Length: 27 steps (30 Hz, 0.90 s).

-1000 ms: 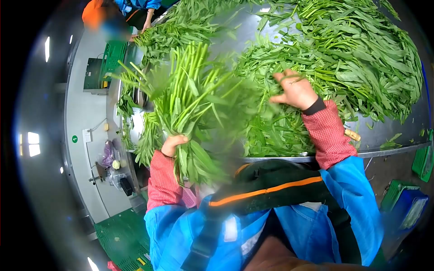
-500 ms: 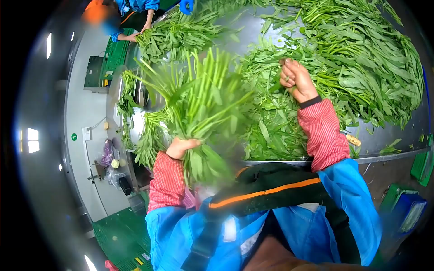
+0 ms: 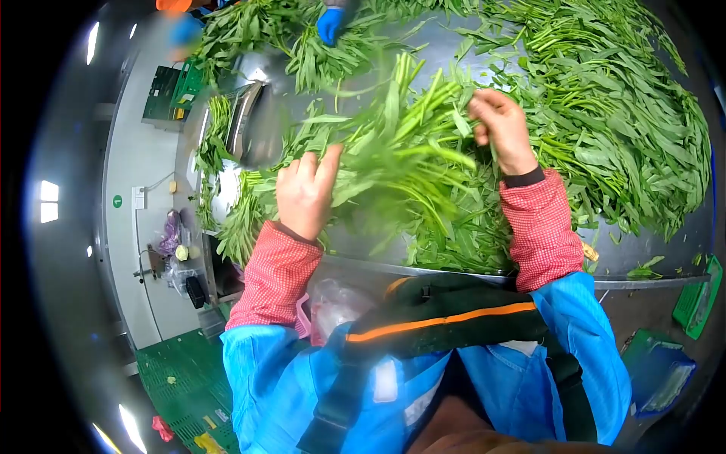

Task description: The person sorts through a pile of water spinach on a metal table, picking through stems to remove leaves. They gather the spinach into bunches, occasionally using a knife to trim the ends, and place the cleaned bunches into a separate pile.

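A loose bunch of water spinach [image 3: 412, 125], partly blurred, lies slanted between my hands with its cut stems toward the upper right. My left hand [image 3: 305, 193] is closed on the leafy left side of it; the palm side is hidden. At the bunch's right edge, my right hand [image 3: 501, 130] is pinched, with a leaf at its fingertips. Beneath both hands, loose leaves [image 3: 461, 227] cover part of the metal table [image 3: 363, 238]. To the right of my right hand rises a large heap of water spinach [image 3: 612, 121].
Across the table is a co-worker's blue-gloved hand [image 3: 330, 26] beside more greens. A metal device [image 3: 246, 121] stands at the left with small bunches near it. A yellow-handled tool [image 3: 590, 252] lies by my right sleeve. Green crates [image 3: 181, 378] are at the lower left.
My left hand has moved up and inward, and the bunch has swung right toward my right hand. The blue-gloved hand reaches further in; the other person's bare hands are out of view.
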{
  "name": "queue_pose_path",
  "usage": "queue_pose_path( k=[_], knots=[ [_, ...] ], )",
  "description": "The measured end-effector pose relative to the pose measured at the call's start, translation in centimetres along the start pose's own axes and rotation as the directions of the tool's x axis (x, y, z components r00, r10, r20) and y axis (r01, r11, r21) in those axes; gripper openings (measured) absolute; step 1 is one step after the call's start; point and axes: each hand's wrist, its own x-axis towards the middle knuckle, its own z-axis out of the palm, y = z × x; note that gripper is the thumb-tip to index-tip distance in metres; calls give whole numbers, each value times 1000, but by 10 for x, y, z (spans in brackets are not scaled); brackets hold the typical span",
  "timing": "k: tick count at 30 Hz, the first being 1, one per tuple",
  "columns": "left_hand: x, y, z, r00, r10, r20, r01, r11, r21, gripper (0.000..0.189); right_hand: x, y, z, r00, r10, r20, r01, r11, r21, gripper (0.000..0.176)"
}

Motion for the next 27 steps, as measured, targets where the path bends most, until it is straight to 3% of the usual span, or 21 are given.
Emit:
queue_pose_path(
  k=[2,3,4,7,8,10,12,13,14,16,17,18,20,24,26,27],
  knots=[
    [-7,-6,6,998,-62,10,62,998,-13,50,10,-7,-28,999,-32,-37,33,999,34,16],
    [-11,-11,8,996,-90,24,91,996,-20,50,11,-13,-37,998,-47,51,38,987,156,15],
    [-14,-15,10,992,-118,39,119,993,-26,51,7,-15,-41,992,-60,110,41,985,165,16],
    [-21,-16,15,989,-147,9,148,988,-55,53,-9,-14,-27,977,94,194,-71,990,-122,22],
    [-20,-15,17,989,-148,-7,148,987,-55,53,-8,-11,-22,959,116,258,-61,975,-215,35],
    [-19,-10,16,991,-132,-4,132,990,-53,53,3,5,-7,982,-42,183,133,844,-519,51],
    [-17,-3,15,994,-111,2,111,991,-79,53,0,4,13,980,-99,174,189,743,-642,62],
    [-16,1,14,995,-100,6,100,989,-106,53,-5,6,25,936,-270,225,349,655,-670,56],
    [-15,4,13,996,-92,10,93,987,-132,52,14,39,16,896,-302,325,433,434,-790,44],
    [-19,4,15,992,-127,19,129,976,-174,59,18,35,15,905,-393,165,420,758,-499,29],
    [-23,4,14,987,-155,35,159,967,-200,61,20,23,4,974,-225,33,218,883,-416,20],
    [-27,3,13,981,-185,52,192,956,-223,63,14,3,-4,996,-8,-93,-13,976,-219,18],
    [-38,-4,22,973,-227,48,232,948,-218,66,18,5,-40,997,10,82,-6,999,-54,18],
    [-37,-7,26,972,-231,47,236,959,-160,61,-11,3,-15,958,196,209,-118,934,-338,22],
    [-31,-5,26,968,-230,99,245,953,-178,58,-18,7,-7,917,42,397,132,906,-402,27],
    [-28,-3,25,968,-225,111,242,956,-167,57,-19,5,-2,874,-65,482,316,829,-462,34]
  ],
)
